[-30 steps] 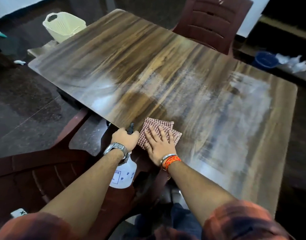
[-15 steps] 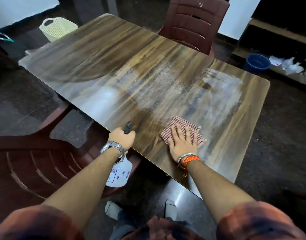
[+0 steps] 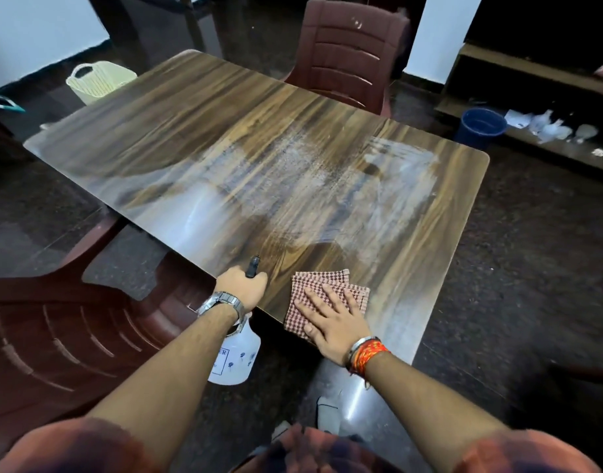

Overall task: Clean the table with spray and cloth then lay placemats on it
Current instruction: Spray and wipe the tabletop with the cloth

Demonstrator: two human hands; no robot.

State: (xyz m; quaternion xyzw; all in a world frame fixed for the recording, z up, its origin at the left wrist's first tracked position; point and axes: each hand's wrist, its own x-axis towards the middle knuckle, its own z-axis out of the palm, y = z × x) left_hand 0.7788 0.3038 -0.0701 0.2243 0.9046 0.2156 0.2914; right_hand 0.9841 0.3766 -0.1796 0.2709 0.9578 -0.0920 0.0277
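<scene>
A long wood-grain table (image 3: 197, 131) fills the view, with wet, streaky patches across its right half. A folded red-and-white checked cloth (image 3: 305, 289) lies at the near edge. My right hand (image 3: 331, 319) presses flat on it, fingers spread. My left hand (image 3: 240, 288) grips the head of a white spray bottle (image 3: 237, 358), which hangs below the table edge with its black nozzle pointing over the tabletop. No placemats are in view.
A dark red plastic chair (image 3: 348, 52) stands at the far side and another (image 3: 54, 336) at the near left. A cream basket (image 3: 98, 81) sits on the floor beyond the table's left end. A blue bucket (image 3: 481, 126) and white bags lie at the right.
My right hand slid the cloth right along the near edge, then drew it back toward the bottle. The view has pulled back from the table. My left hand keeps the bottle at the edge.
</scene>
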